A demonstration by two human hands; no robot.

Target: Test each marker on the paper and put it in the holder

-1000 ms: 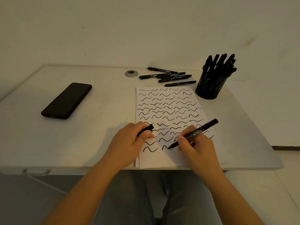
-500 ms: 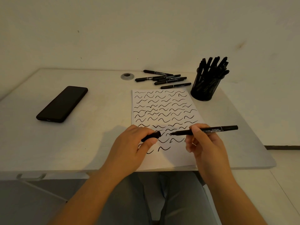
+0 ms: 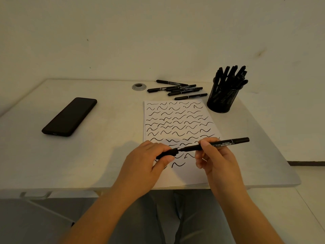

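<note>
Head view only: right hand [image 3: 218,161] pinched marker [image 3: 215,144] between thumb and curled fingers, barrel near level above the lower part of the paper [image 3: 177,120], tip pointing left. Left hand [image 3: 146,166] gripped the cap [image 3: 168,153] between thumb and curled fingers, cap mouth facing the tip, tip just at the opening; couldn't tell if it was in yet. Paper lay flat on the table [image 3: 109,155], covered in rows of black squiggles, hands over its near end. Holder [image 3: 223,95], black mesh cup, stood just beside the paper's far right corner, packed with upright markers. Loose markers [image 3: 177,89], five or so, lay in a pile beyond the paper's far edge, left of the holder. Phone [image 3: 70,117] lay face up well to the left. Grey grommet [image 3: 139,86] sat near the pile
</note>
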